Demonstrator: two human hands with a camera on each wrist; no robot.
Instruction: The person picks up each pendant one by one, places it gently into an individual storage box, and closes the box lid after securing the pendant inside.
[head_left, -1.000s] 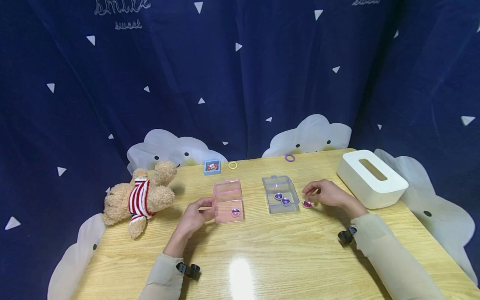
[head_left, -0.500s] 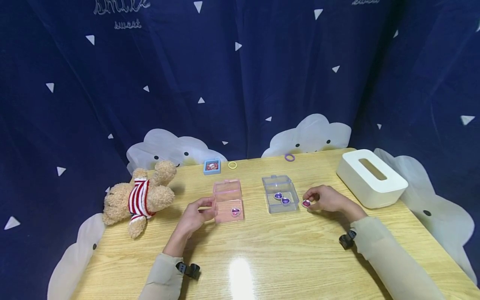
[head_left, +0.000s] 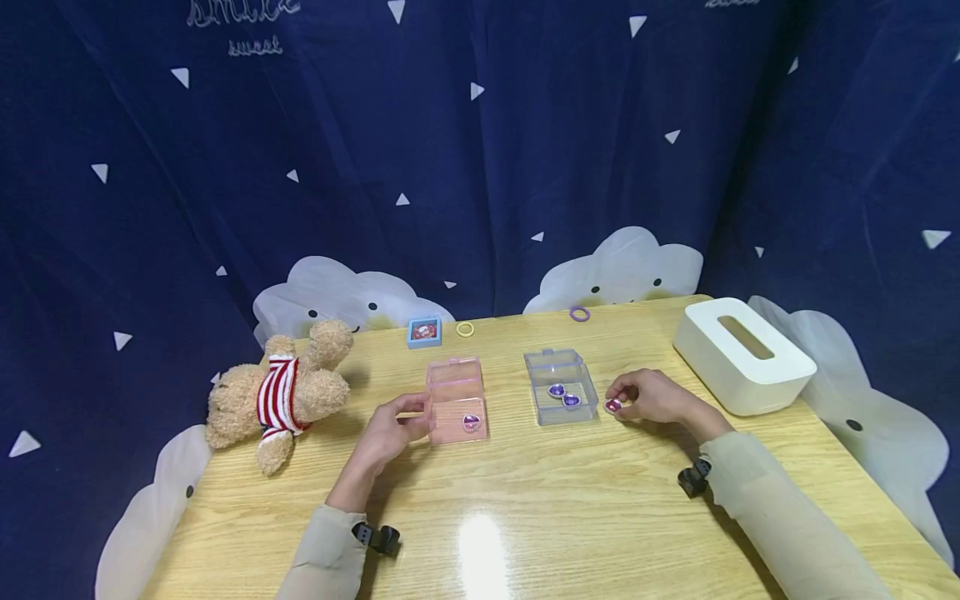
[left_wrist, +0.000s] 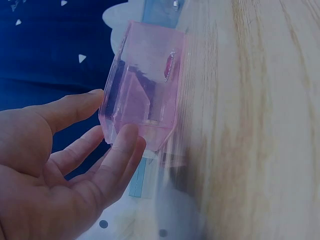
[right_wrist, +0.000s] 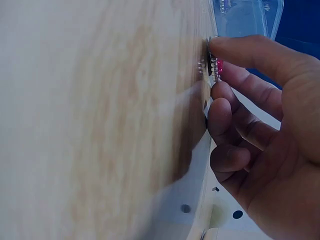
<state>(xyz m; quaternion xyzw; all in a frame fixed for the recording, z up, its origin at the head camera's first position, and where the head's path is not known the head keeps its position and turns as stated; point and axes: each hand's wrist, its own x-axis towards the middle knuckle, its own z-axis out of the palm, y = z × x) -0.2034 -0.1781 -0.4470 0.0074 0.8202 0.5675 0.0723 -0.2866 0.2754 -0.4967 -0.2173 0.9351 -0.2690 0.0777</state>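
Translucent pink plastic makes up the small open box (head_left: pixel 446 418) that we see by the person's left hand (head_left: pixel 387 431), its lid laid back on the far side. We find the left hand's thumb and fingers loosely spread against the box's left end, touching it rather than clenched round it. A pink gem (head_left: pixel 471 423) with a beaded silvery rim lies inside, toward the right of the near half.

To the right, we see a second open box (head_left: pixel 553 417), of greyish-violet clear plastic, with two purple gems (head_left: pixel 572 401) side by side in it. Just beyond its right side, the right hand (head_left: pixel 658 396) pinches a red gem (head_left: pixel 613 406) between thumb and fingers, close to the tabletop (head_left: pixel 570 500). From the right wrist, we see this gem edge-on, its beaded rim at the fingertips.

Farther left, we notice a teddy bear (head_left: pixel 281 404) lying in a red-and-white striped top. Behind the boxes sit a blue-framed square (head_left: pixel 424 343), a yellow ring (head_left: pixel 458 330) and a purple ring (head_left: pixel 581 320). A white tissue box (head_left: pixel 708 367) stands at the right, and a dark blue curtain (head_left: pixel 525 125) hangs behind everything.
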